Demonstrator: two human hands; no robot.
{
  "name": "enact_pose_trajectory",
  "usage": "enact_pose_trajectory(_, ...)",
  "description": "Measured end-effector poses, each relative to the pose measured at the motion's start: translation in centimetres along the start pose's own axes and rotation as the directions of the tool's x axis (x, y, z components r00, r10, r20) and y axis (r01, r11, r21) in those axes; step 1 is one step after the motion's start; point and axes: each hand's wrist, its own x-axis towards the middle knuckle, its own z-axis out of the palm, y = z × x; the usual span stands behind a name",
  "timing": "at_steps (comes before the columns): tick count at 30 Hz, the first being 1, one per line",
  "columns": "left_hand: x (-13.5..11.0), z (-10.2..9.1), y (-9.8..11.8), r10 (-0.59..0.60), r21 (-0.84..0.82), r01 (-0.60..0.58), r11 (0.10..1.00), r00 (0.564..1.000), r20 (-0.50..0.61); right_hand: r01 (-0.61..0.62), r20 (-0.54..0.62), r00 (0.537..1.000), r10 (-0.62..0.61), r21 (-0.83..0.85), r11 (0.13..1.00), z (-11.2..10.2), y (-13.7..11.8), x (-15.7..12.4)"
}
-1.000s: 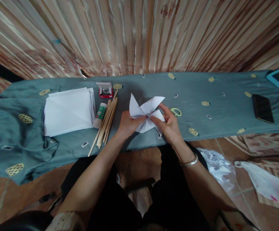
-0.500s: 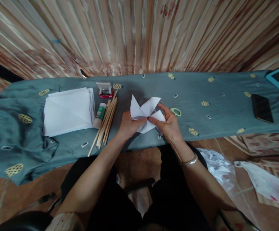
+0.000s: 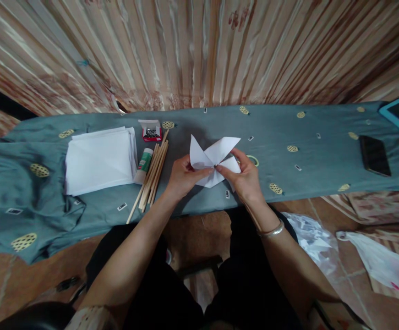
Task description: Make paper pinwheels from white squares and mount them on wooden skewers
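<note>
At the left, a stack of white paper (image 3: pixel 99 160) lay on the counter (image 3: pixel 271 133), with a small red box (image 3: pixel 151 133), a glue stick (image 3: pixel 145 162) and a bundle of thin sticks (image 3: pixel 153 176) beside it. The left hand (image 3: pixel 182 176) pinched the white pinwheel (image 3: pixel 213 156) by its left side, thumb on top near the middle; its fingers beneath were mostly hidden. The pinwheel was over the counter between both hands, a shiny metal piece (image 3: pixel 215 166) at its centre. Steady, even thumb pressure there seemed best, keeping the folds gathered without creasing the blades. The right hand (image 3: pixel 245 176) pinched the right side, thumb at the metal piece, forefinger lightly backing a blade.
</note>
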Motion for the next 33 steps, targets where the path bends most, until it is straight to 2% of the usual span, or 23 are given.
enact_pose_trajectory(2, 0.1, -0.6, 0.4, 0.050, -0.037, -0.050, 0.998, 0.999, 0.008, 0.015, -0.023, 1.000, -0.015, -0.003, 1.000, -0.3, -0.3, -0.1)
enact_pose_trajectory(4, 0.3, -1.9, 0.9, 0.098, -0.007, -0.098, 0.995, 0.995, -0.030, 0.032, -0.041, 0.999, -0.033, -0.014, 0.999, -0.7, -0.5, -0.2)
enact_pose_trajectory(7, 0.7, -5.0, 1.5, 0.192, 0.178, -0.160, 0.971, 0.965, -0.177, 0.047, -0.038, 0.998, -0.048, -0.036, 0.998, -1.4, -0.6, -0.5)
enact_pose_trajectory(8, 0.8, -6.0, 1.6, 0.296, 0.383, -0.203, 0.901, 0.933, -0.204, 0.045, -0.033, 0.998, -0.046, -0.041, 0.998, -1.6, -0.5, -0.6)
enact_pose_trajectory(9, 0.8, -7.0, 1.7, 0.360, 0.579, -0.207, 0.789, 0.919, -0.162, 0.042, -0.029, 0.999, -0.043, -0.043, 0.998, -1.8, -0.5, -0.7)
enact_pose_trajectory(11, 0.8, -8.5, 1.7, 0.389, 0.817, -0.168, 0.552, 0.918, -0.074, 0.037, -0.029, 0.999, -0.039, -0.045, 0.998, -2.2, -0.5, -0.8)
enact_pose_trajectory(14, 0.3, -9.3, 1.8, 0.324, 0.949, -0.113, 0.293, 0.946, 0.012, 0.025, -0.050, 0.998, -0.027, -0.040, 0.999, -2.6, -0.6, -0.9)
enact_pose_trajectory(17, -0.1, -9.1, 2.1, 0.271, 0.983, -0.090, 0.158, 0.962, 0.044, 0.008, -0.054, 0.998, -0.010, -0.035, 0.999, -2.7, -0.8, -0.9)
enact_pose_trajectory(22, -0.3, -8.9, 2.3, 0.260, 0.994, -0.074, 0.083, 0.964, 0.050, 0.025, -0.052, 0.998, -0.026, -0.023, 0.999, -2.7, -0.9, -1.0)
enact_pose_trajectory(33, -0.3, -9.2, 2.4, 0.313, 0.998, -0.014, 0.068, 0.950, -0.008, 0.016, -0.074, 0.997, -0.017, -0.013, 1.000, -2.9, -0.8, -1.1)
